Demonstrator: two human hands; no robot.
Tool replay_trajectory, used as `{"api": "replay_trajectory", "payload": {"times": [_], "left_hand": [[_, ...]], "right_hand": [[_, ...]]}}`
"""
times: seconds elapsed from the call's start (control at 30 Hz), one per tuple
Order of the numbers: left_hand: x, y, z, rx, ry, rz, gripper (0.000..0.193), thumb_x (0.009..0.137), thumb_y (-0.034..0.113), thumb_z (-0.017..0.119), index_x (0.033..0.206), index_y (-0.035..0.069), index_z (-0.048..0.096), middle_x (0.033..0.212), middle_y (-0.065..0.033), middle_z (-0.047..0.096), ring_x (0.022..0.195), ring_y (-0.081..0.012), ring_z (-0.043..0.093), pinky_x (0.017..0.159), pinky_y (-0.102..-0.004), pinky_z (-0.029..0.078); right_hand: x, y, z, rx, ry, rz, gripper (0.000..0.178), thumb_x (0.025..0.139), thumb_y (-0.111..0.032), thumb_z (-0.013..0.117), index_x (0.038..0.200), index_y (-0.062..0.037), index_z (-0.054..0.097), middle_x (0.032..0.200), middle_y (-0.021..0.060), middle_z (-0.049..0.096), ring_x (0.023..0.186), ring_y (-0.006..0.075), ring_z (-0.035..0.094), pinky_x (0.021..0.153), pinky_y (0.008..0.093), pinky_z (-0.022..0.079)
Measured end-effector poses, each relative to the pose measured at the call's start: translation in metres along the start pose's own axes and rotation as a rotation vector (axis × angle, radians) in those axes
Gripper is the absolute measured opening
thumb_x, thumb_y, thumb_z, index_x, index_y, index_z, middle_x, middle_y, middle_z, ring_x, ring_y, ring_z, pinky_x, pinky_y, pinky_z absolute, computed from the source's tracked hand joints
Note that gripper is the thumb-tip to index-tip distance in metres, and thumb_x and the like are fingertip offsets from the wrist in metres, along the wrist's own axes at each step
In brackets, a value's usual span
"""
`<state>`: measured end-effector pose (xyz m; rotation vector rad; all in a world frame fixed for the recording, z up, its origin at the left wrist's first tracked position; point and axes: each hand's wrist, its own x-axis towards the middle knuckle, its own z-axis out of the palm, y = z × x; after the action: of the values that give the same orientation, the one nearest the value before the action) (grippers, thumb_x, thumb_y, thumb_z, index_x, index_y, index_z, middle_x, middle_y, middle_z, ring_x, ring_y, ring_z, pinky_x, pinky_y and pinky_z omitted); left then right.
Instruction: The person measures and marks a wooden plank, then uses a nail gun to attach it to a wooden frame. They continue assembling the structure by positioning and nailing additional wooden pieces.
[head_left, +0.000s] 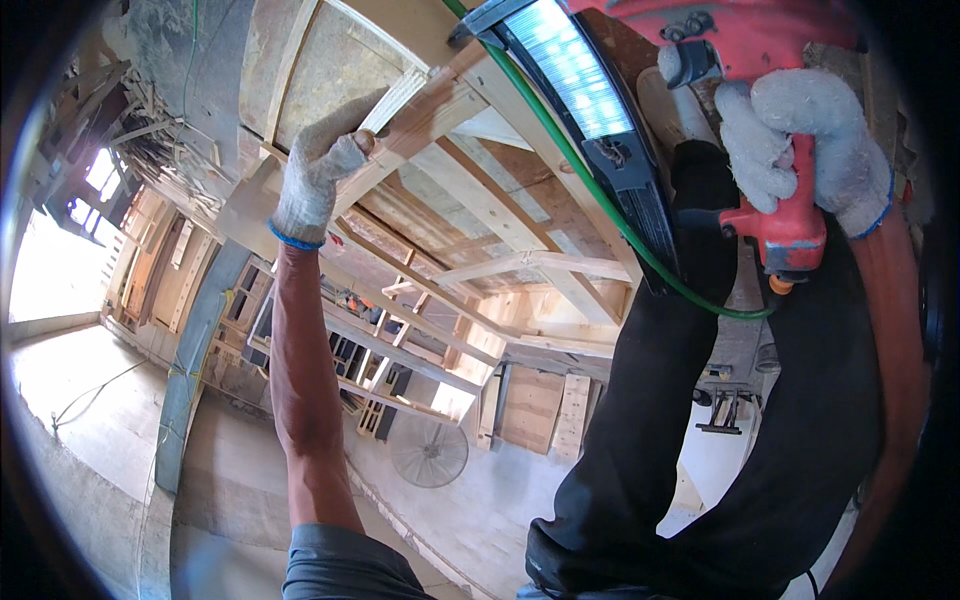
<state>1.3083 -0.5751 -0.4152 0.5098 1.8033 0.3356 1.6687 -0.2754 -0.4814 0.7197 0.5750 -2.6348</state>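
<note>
My left hand (322, 170), in a pale knit glove with a blue cuff, is closed around the edge of a wooden board (400, 135). That board belongs to a pale timber frame (500, 200) with crossing slats. On the right, my right hand (825, 140), gloved the same way, grips a red nail gun (785, 240) by its handle. The nail gun's long black magazine (650, 215) slants beside the frame, with a shiny strip along its upper part. A green air hose (650, 255) runs past the magazine. The nail gun's tip is out of view.
Scrap wood (150, 125) is heaped at the far left. A blue-grey post (200, 360) stands nearer. A round fan (428, 450) and leaning wood panels (530, 408) show below the frame. My black-trousered legs (630, 420) are at the right.
</note>
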Motion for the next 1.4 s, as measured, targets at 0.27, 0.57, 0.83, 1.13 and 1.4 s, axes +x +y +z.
{"api": "replay_trajectory", "payload": {"times": [0.27, 0.57, 0.83, 1.13, 1.4], "left_hand": [[0.0, 0.01, -0.002, 0.118, -0.004, -0.003, 0.085, 0.095, 0.061, 0.063, 0.141, -0.009, 0.055, 0.12, -0.0144, 0.07, 0.112, -0.0174, 0.062, 0.099, -0.0302, 0.047], [0.0, 0.008, 0.001, 0.042, -0.026, 0.038, 0.088, 0.093, 0.063, 0.064, 0.141, -0.01, 0.055, 0.122, -0.0158, 0.07, 0.114, -0.0187, 0.062, 0.102, -0.0318, 0.045], [0.002, 0.005, -0.001, 0.041, -0.032, 0.011, 0.093, 0.09, 0.068, 0.065, 0.141, -0.009, 0.056, 0.119, -0.0148, 0.07, 0.115, -0.0199, 0.062, 0.105, -0.0328, 0.043], [0.006, 0.005, 0.001, -0.002, -0.017, 0.006, 0.094, 0.087, 0.069, 0.068, 0.141, -0.008, 0.056, 0.12, -0.0145, 0.071, 0.116, -0.0202, 0.062, 0.106, -0.0335, 0.043], [0.007, 0.008, -0.003, 0.007, -0.044, -0.005, 0.095, 0.086, 0.069, 0.069, 0.141, -0.008, 0.057, 0.121, -0.0144, 0.071, 0.117, -0.019, 0.062, 0.105, -0.0331, 0.044]], "right_hand": [[0.002, 0.0, -0.004, 0.026, -0.05, 0.016, 0.035, 0.094, -0.038, 0.063, 0.072, -0.0134, 0.052, 0.06, -0.0008, 0.05, 0.047, 0.0126, 0.053, 0.047, 0.0295, 0.047], [-0.001, 0.004, -0.016, 0.023, -0.07, 0.066, 0.039, 0.097, -0.045, 0.061, 0.075, -0.0146, 0.052, 0.059, -0.0011, 0.055, 0.049, 0.0128, 0.058, 0.054, 0.0319, 0.054], [-0.003, -0.005, -0.007, -0.046, -0.001, 0.05, 0.038, 0.096, -0.045, 0.063, 0.076, -0.0144, 0.054, 0.06, -0.0018, 0.053, 0.049, 0.013, 0.058, 0.052, 0.0312, 0.052], [0.005, -0.024, -0.012, 0.301, -0.149, 0.168, 0.027, 0.088, -0.031, 0.066, 0.086, -0.005, 0.062, 0.066, 0.0084, 0.059, 0.054, 0.0218, 0.059, 0.056, 0.0379, 0.051], [0.007, -0.022, -0.009, 0.196, -0.109, 0.192, 0.027, 0.087, -0.032, 0.066, 0.087, -0.0046, 0.062, 0.067, 0.0085, 0.059, 0.056, 0.0223, 0.06, 0.057, 0.0385, 0.052]]}}
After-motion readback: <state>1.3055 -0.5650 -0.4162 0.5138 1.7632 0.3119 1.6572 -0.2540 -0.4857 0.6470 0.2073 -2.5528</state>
